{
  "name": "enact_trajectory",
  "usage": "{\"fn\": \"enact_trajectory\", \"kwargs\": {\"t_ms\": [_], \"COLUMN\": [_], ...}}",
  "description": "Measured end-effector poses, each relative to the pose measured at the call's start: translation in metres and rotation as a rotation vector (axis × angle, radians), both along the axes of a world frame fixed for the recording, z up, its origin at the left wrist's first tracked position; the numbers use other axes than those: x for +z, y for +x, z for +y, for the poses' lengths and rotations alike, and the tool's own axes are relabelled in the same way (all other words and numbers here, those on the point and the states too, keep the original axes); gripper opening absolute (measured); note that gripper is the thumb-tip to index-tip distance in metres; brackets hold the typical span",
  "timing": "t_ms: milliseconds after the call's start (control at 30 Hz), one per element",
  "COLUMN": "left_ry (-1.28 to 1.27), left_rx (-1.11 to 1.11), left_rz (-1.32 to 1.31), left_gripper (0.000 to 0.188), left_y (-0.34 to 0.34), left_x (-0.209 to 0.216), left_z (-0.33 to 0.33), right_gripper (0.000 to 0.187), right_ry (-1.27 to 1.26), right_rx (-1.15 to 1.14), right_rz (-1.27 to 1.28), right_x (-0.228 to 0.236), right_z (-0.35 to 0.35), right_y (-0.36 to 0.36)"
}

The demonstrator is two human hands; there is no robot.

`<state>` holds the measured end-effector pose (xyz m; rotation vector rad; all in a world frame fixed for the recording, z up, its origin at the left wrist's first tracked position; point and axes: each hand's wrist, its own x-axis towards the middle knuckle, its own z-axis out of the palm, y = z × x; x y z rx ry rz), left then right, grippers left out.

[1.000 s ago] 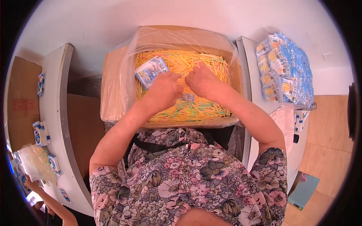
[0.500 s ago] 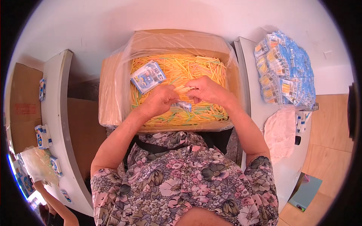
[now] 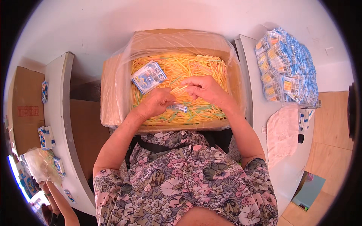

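My left hand is closed on a small clear packet with blue-and-white ends, which shows below its fingers. Just to its right, my right hand pinches a small bunch of thin yellow sticks, whose left ends reach my left fingers. Whether those ends are inside the packet is hidden. Both hands are over a cardboard box lined with clear plastic and filled with loose sticks, mostly yellow, some green and pink. On these sticks, behind my left hand, lies a larger blue-and-white packet.
To the right, a heap of filled packets rests on a white surface near a pink cloth. At the left, a white table bears several small packs and a brown carton. Another person's arms handle a clear bag.
My right hand has shifted slightly left with the sticks, bringing them closer to my left fingers. At the lower left, the other person's second arm has come into view by the bag.
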<state>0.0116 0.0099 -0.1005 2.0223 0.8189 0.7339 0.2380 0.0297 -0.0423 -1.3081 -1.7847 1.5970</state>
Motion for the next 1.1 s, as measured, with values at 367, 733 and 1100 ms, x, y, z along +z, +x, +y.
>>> {"fn": "enact_trajectory", "kwargs": {"t_ms": [367, 733, 1100], "left_ry": [0.062, -0.069, -0.212], "left_rx": [0.034, 0.055, 0.064], "left_rz": [0.022, -0.123, -0.180], "left_gripper": [0.004, 0.005, 0.007], "left_y": [-0.001, -0.006, -0.003], "left_x": [-0.005, -0.005, -0.006], "left_z": [-0.002, 0.000, 0.002], "right_gripper": [0.019, 0.015, 0.016], "right_ry": [0.307, -0.002, 0.246], "right_rx": [0.011, -0.326, -0.200], "right_rz": [-0.156, 0.016, 0.076], "right_x": [-0.011, -0.018, -0.012], "right_z": [-0.007, 0.003, -0.005], "right_y": [-0.011, 0.015, -0.013]}}
